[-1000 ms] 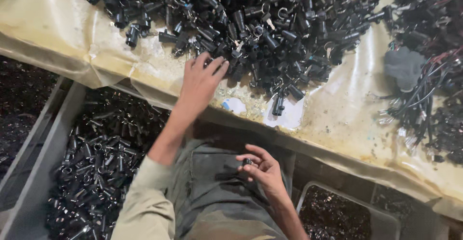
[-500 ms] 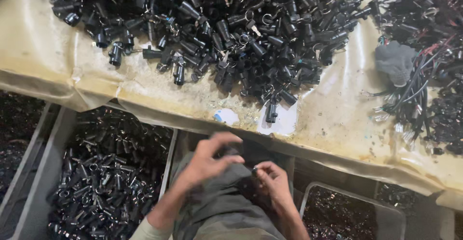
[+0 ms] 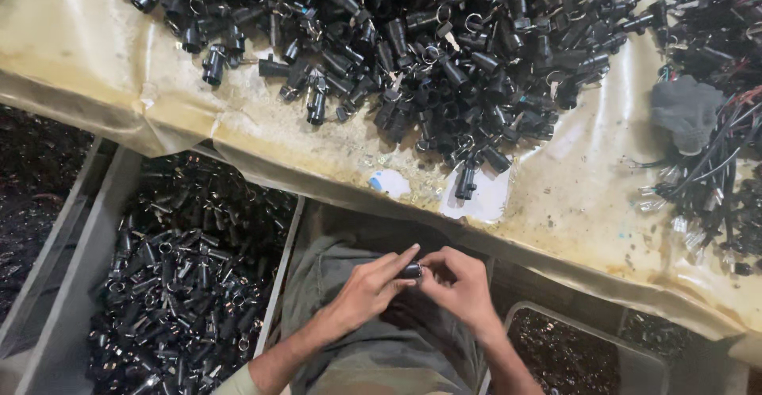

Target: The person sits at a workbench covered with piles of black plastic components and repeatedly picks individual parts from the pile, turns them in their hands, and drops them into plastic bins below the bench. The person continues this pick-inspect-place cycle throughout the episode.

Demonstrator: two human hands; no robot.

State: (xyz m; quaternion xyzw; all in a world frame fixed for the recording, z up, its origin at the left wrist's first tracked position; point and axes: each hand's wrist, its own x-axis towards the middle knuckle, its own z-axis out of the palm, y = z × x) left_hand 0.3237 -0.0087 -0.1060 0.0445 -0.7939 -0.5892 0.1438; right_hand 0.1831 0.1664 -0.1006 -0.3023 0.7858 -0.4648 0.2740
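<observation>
Closest to the camera, both hands meet over the person's lap, which is covered in grey-green cloth (image 3: 373, 347). The left hand (image 3: 361, 296) and the right hand (image 3: 460, 288) pinch one small black cylinder part (image 3: 410, 270) between them: the left fingers (image 3: 397, 262) are stretched out and closed narrow on its left end, the right fingers (image 3: 432, 266) curled tight on its right end. The part sits just above the lap, below the worktop's front edge.

To the left of the lap stands a grey bin (image 3: 274, 284) filled with the same kind of black parts. At lower right a clear tub (image 3: 635, 359) holds dark small bits, too blurred to make out.

Beyond the hands lies the worktop (image 3: 571, 204), covered with a stained yellowish plastic sheet. Two pale scraps (image 3: 389, 182) lie near its front edge, with a single black part (image 3: 466, 182) just beside the larger one. Further back spreads a big heap of black parts (image 3: 444, 53), well apart from the hands. At the far right sits a tangle of wires (image 3: 714, 165) with a grey rag (image 3: 686, 109) resting against it.
</observation>
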